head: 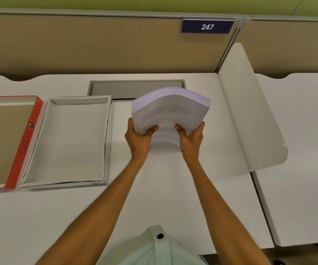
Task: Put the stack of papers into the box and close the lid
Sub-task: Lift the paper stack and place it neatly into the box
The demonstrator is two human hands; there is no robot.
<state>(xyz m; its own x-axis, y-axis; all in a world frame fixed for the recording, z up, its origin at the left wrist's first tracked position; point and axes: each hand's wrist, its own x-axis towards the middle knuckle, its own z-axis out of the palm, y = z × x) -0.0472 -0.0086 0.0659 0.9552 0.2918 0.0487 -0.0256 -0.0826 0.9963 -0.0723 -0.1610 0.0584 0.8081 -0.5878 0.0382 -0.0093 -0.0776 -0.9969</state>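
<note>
White printed sheets make up the stack of papers [170, 109], which is lifted off the desk [154, 188] and bows upward in the middle, its far edge fanned slightly so the layered page edges show; the top sheet carries several blocks of dark text, too blurred to read; the left hand [138, 136] grips the near left corner of the stack, thumb pressed on top of the page and fingers curled beneath; the right hand [191, 137] clamps the near right corner the same way, thumb on top, fingers under; both forearms reach forward from the bottom of the view, over a pale green garment with a dark button; to the left of the stack, apart from it, the box [66, 142] lies open on the desk, shallow, pale inside, with nothing in it; just beside the box, further left, the lid [25, 142] rests upside down, its red outer wall facing the box and its brown inner face up; behind the stack a grey hatch [116, 88] is set flush into the desk; a curved white divider [249, 111] stands to the right; on the tan partition [97, 44] behind, a dark blue plate [207, 26] reads 247.
</note>
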